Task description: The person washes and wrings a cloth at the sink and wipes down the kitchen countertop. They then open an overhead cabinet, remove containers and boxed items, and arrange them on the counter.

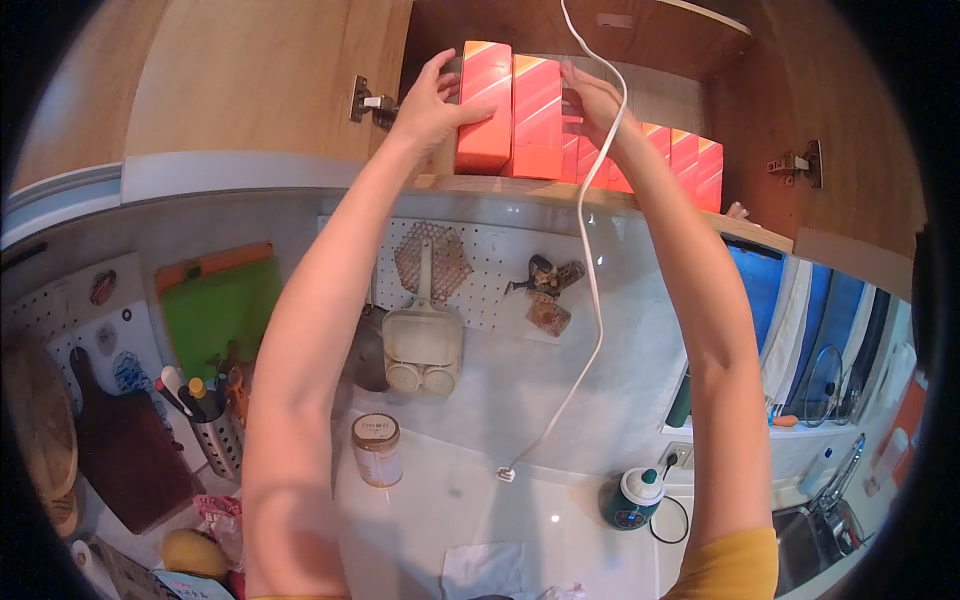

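Observation:
Two tall orange-red boxes with diagonal stripes, the left one (486, 110) and the right one (537, 118), stand upright side by side at the front edge of the cupboard shelf (470, 186). My left hand (440, 105) is at the left side of the left box, its thumb across the box front and its fingers spread. At the right side of the right box is my right hand (592, 100), fingers apart, partly hidden behind the box edge. More orange-red boxes (683, 160) stand in a row to the right. Neither hand is clearly wrapped round a box.
A white cable (598, 250) hangs before the shelf and my right hand. Hinged cupboard doors (250, 80) stand at both sides. Below are a pegboard (490, 235) with tools, a jar (377, 452), a green-and-white appliance (636, 498), and a sink (810, 540) at the right.

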The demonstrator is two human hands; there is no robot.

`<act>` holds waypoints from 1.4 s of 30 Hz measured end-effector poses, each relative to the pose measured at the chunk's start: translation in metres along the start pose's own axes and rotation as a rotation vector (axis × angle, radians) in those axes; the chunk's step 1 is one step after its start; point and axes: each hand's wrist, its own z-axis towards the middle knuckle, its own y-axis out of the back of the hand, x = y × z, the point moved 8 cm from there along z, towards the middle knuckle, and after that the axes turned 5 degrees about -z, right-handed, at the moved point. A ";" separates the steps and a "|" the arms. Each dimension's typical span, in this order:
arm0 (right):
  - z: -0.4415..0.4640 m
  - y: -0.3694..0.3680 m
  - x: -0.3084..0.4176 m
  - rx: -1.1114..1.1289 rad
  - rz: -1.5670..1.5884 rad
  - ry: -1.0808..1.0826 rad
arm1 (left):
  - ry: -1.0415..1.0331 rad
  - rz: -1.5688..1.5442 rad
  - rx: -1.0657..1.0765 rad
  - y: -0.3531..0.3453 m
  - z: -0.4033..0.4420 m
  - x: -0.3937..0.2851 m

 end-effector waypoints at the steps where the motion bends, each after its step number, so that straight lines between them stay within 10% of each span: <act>1: -0.003 0.006 0.002 0.000 0.003 0.000 | 0.001 0.003 0.001 0.000 -0.003 -0.004; 4: -0.017 0.039 -0.024 -0.236 0.312 -0.389 | -0.043 0.221 0.111 -0.014 -0.007 -0.001; 7: -0.037 0.077 -0.009 -0.530 0.199 -0.187 | -0.070 0.778 -0.111 -0.025 -0.028 -0.010; 10: -0.087 0.055 0.085 -0.570 -0.162 0.660 | 0.046 0.617 -0.092 -0.028 -0.038 -0.003; 12: -0.094 0.015 0.100 -0.377 -0.382 0.760 | 0.009 0.620 -0.117 -0.030 -0.047 -0.011; 16: -0.072 -0.026 0.066 -0.459 -0.960 0.413 | 0.022 0.670 -0.185 -0.032 -0.047 -0.012; 22: -0.068 -0.039 0.032 -0.445 -0.741 0.024 | 0.005 0.528 -0.166 -0.034 -0.057 -0.040; 25: -0.083 -0.037 0.050 -0.592 -0.696 0.296 | -0.048 0.475 -0.152 -0.032 -0.065 -0.059; 42: -0.246 -0.103 0.070 -0.262 -0.085 0.365 | -0.200 0.327 -0.331 -0.009 -0.248 -0.116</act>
